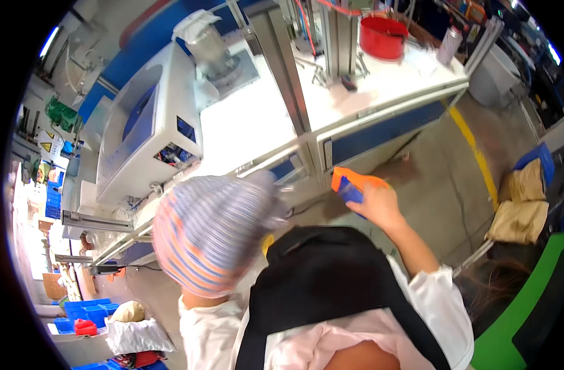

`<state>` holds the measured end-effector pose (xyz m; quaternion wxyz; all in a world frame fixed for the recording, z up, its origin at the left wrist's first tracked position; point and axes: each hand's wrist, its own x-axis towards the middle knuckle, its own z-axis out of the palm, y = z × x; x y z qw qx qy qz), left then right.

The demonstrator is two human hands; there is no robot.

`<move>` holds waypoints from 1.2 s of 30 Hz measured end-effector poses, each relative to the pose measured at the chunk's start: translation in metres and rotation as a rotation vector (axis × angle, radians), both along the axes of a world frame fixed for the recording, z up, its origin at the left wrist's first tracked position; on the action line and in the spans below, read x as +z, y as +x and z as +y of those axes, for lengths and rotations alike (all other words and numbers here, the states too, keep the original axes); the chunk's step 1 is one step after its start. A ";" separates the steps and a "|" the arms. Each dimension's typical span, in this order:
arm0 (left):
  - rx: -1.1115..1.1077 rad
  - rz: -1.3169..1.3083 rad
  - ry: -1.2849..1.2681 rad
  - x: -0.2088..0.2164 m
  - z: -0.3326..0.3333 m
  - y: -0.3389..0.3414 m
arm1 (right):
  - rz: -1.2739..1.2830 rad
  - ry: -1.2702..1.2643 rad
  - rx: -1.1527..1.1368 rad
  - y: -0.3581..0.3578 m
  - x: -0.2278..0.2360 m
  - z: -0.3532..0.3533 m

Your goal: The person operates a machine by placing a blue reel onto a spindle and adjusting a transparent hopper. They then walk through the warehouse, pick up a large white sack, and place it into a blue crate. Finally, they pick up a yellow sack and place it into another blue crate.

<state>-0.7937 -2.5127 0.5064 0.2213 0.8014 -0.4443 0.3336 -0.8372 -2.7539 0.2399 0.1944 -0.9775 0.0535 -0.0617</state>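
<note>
Currently, right hand (379, 203) curled round orange-blue piece (351, 187), held in front of bench (245, 117). Left hand apparently hidden under striped cloth (211, 234); cannot tell its grip. Piece probably light, stiff, perhaps slick: hold by orange side. Cloth probably soft, limp.

My right hand (379, 202) is extended forward, fingers curled in a grip; right forearm (416, 245) bare. My left arm (202, 301) is raised; condition of its hand undetermined, view obscured.
</note>
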 end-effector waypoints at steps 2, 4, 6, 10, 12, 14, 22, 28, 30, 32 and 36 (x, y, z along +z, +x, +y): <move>0.036 0.137 -0.046 0.002 0.016 0.019 | -0.110 0.001 -0.097 0.004 0.022 -0.010; 0.018 0.341 -0.052 0.006 0.033 0.036 | -0.318 -0.007 -0.150 0.025 0.033 -0.015; -0.001 0.452 -0.230 0.005 0.043 0.050 | -0.409 -0.093 -0.123 0.059 0.047 -0.020; -0.053 0.726 -0.442 0.011 0.067 0.087 | -0.463 -0.151 -0.045 0.149 0.045 -0.029; -0.066 0.744 -0.471 0.012 0.087 0.113 | -0.473 -0.166 -0.017 0.174 0.039 -0.024; -0.085 0.782 -0.470 0.016 0.109 0.136 | -0.648 -0.149 -0.007 0.189 0.042 -0.012; -0.175 0.914 -0.383 0.031 0.172 0.245 | -1.018 0.590 0.356 0.182 0.119 0.140; -0.302 0.929 -0.336 0.036 0.190 0.355 | -0.085 1.569 0.643 0.277 0.175 0.223; -0.314 0.970 -0.349 0.037 0.197 0.390 | -0.014 1.701 0.659 0.295 0.180 0.238; -0.360 1.024 -0.354 0.037 0.202 0.424 | -0.006 1.625 0.665 0.318 0.184 0.247; -0.308 1.049 -0.394 0.036 0.202 0.490 | 0.015 1.544 0.506 0.354 0.200 0.260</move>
